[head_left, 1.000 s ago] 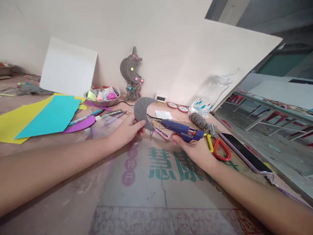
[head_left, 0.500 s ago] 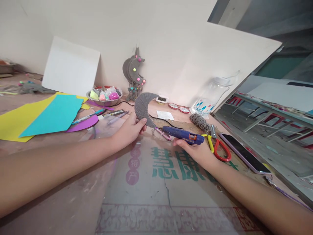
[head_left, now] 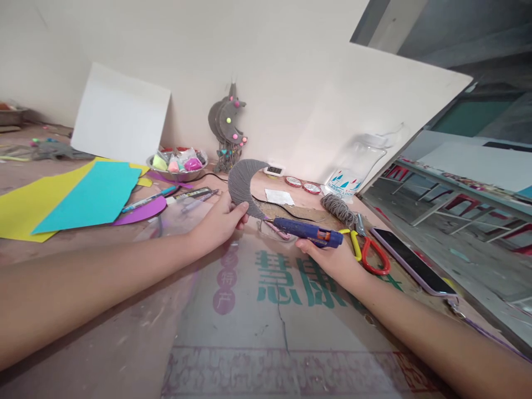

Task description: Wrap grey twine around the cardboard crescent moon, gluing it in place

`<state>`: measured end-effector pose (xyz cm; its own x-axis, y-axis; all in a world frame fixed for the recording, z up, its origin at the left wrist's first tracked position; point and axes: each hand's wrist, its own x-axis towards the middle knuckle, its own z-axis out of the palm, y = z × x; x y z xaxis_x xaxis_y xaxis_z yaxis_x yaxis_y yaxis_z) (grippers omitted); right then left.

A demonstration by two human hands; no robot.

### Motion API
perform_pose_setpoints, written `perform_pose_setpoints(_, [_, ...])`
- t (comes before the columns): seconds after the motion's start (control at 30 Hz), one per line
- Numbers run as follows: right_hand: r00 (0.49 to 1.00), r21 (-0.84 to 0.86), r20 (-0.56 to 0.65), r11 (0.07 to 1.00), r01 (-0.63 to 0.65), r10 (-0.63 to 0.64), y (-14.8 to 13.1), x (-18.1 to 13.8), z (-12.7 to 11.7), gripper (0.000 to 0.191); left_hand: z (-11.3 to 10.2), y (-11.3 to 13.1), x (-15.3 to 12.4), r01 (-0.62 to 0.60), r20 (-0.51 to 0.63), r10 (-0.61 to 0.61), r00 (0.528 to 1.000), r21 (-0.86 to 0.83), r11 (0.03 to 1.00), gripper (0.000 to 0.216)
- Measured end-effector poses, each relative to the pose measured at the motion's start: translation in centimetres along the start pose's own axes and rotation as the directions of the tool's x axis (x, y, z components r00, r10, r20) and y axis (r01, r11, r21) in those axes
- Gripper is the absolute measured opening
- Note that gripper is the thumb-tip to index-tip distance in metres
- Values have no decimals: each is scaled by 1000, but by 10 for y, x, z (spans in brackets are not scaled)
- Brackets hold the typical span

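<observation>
My left hand (head_left: 226, 219) pinches a crescent moon wrapped in grey yarn (head_left: 241, 185) by its lower left edge, holding it up above the table. In my right hand (head_left: 328, 257) is a blue hot glue gun (head_left: 307, 230), its handle mostly hidden by the fingers. The gun's nozzle points left and sits at the moon's lower tip; whether they touch I cannot tell. Behind the gun lies a pink tool (head_left: 280, 230), partly covered. A ball of grey yarn (head_left: 338, 209) rests beyond my right hand.
Pliers with red and yellow handles (head_left: 376, 256) and a phone (head_left: 413, 260) lie at the right. A clear jar (head_left: 353, 166) stands by the wall. At the left are blue paper (head_left: 89, 197), yellow paper (head_left: 37, 194) and a bowl of clay packets (head_left: 178, 174). A decorated moon (head_left: 228, 119) hangs behind.
The glue gun has shifted slightly left, bringing its nozzle closer to the moon's lower tip. My left hand and the moon have hardly moved.
</observation>
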<state>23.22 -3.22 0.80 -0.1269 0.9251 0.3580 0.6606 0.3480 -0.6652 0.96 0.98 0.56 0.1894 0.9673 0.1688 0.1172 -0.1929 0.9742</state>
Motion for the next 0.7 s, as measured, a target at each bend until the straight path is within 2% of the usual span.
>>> perform_pose_setpoints(0.2, [999, 19, -14, 999, -28, 29, 4, -1, 2, 27, 0, -3, 1, 7, 2, -7, 1000, 3, 1000, 13])
perform_pose_setpoints(0.4, [1000, -6, 20, 1000, 1, -1, 10, -1, 1, 29, 0, -1, 0, 6, -6, -6, 1000, 10, 1000, 15])
perform_pose_setpoints(0.7, [1000, -37, -2, 999, 8, -8, 8, -2, 2, 27, 1, 2, -3, 31, -13, -31, 999, -27, 999, 16])
